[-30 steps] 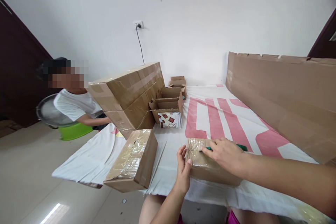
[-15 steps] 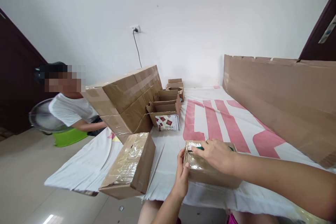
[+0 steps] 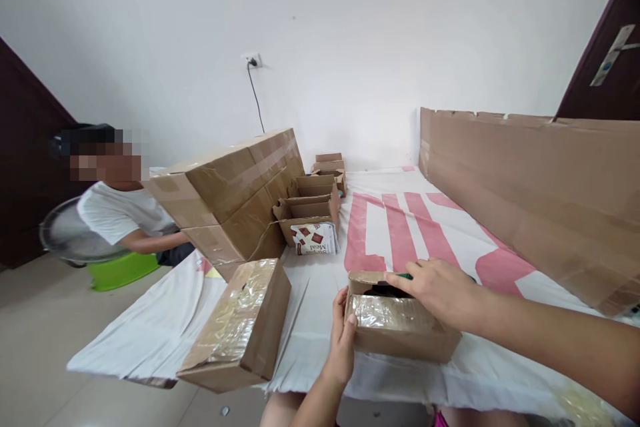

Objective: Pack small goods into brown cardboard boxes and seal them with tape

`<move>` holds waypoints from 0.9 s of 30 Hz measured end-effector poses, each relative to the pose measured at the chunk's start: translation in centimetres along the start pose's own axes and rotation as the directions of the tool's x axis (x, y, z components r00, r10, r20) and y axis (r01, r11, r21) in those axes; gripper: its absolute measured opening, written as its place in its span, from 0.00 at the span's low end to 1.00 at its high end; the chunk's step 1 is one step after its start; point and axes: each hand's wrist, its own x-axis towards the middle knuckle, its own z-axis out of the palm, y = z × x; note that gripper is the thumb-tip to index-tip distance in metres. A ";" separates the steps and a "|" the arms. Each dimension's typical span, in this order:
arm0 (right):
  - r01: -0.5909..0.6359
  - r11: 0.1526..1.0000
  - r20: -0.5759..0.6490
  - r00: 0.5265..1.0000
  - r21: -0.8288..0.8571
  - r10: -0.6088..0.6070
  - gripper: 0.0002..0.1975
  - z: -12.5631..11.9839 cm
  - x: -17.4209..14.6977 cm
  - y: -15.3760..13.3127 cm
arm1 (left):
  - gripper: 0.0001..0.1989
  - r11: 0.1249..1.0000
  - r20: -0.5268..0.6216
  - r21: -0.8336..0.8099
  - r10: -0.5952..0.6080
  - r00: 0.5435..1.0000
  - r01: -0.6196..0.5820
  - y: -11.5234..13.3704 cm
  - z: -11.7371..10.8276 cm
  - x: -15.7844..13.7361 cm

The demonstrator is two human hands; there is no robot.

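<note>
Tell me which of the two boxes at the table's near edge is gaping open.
The right box, left hand at its end, right hand over it: its top gapes, dark inside. The left box has its top taped over.

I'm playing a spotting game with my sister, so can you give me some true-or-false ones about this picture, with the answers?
1. The left hand grips one end of a cardboard box. True.
2. The right hand holds a green tool. True.
3. That box's top is completely closed. False: a dark gap shows in it.
4. Nothing is plugged in on the wall. False: a black cord is plugged into the socket.
</note>
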 end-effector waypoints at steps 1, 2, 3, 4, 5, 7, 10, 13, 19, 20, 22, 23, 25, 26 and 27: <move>0.009 1.000 0.013 1.000 0.005 -0.009 0.33 -0.2 0.0 0.1 | 0.32 1.000 -0.008 0.013 -0.002 1.000 0.002 0.0 -0.1 0.0; 0.020 1.000 0.029 0.999 0.016 -0.020 0.32 -0.2 0.0 0.3 | 0.33 1.000 -0.017 0.026 -0.005 1.000 0.006 0.0 -0.1 0.0; 0.026 0.999 0.042 0.999 0.034 -0.028 0.31 -0.1 -0.3 0.6 | 0.33 0.999 -0.026 0.039 -0.009 1.000 0.010 0.0 -0.2 0.0; 0.023 0.998 0.050 0.998 0.053 -0.026 0.29 0.1 -0.6 0.9 | 0.33 0.999 -0.032 0.050 -0.014 0.999 0.015 -0.1 -0.4 0.0; 0.012 0.997 0.054 0.998 0.071 -0.016 0.28 0.3 -1.2 1.3 | 0.34 0.998 -0.037 0.060 -0.018 0.999 0.020 -0.2 -0.5 0.0; -0.031 0.995 0.068 0.997 0.093 0.025 0.28 0.8 -2.9 2.2 | 0.34 0.997 -0.034 0.076 -0.028 0.999 0.031 -0.3 -0.7 0.0; -0.121 0.987 0.129 0.986 0.108 0.106 0.33 1.6 -6.6 3.7 | 0.33 0.995 -0.031 0.086 -0.046 0.998 0.049 -0.5 -0.9 0.0; -0.249 0.957 0.122 0.965 0.148 0.232 0.38 2.8 -10.4 5.1 | 0.34 0.995 -0.042 0.080 -0.059 0.997 0.062 -0.5 -0.8 0.0; -0.476 0.813 0.202 0.879 0.336 0.432 0.32 8.2 -14.0 6.5 | 0.32 0.989 -0.094 0.147 -0.019 0.995 0.033 -0.2 0.0 -0.3; -0.494 0.783 0.232 0.869 0.378 0.437 0.32 9.5 -14.1 6.3 | 0.31 0.984 -0.107 0.177 0.002 0.994 0.017 -0.2 0.1 -0.5; -0.501 0.734 0.288 0.865 0.458 0.411 0.32 12.4 -13.9 5.6 | 0.28 0.963 -0.135 0.268 0.077 0.988 -0.038 -0.4 0.1 -1.0; -0.501 0.714 0.315 0.865 0.489 0.391 0.32 13.9 -13.8 5.2 | 0.26 0.942 -0.145 0.327 0.127 0.981 -0.074 -0.5 0.1 -1.3; -0.523 0.683 0.376 0.849 0.510 0.371 0.32 16.3 -13.5 4.4 | 0.20 0.874 -0.142 0.458 0.251 0.958 -0.161 -0.7 -0.2 -2.1; -0.539 0.678 0.390 0.839 0.500 0.379 0.31 17.2 -13.3 4.1 | 0.16 0.828 -0.127 0.517 0.327 0.937 -0.219 -0.8 -0.4 -2.6; -0.541 0.682 0.374 0.839 0.492 0.397 0.30 17.8 -13.2 3.8 | 0.12 0.777 -0.105 0.563 0.408 0.907 -0.284 -0.8 -0.6 -3.1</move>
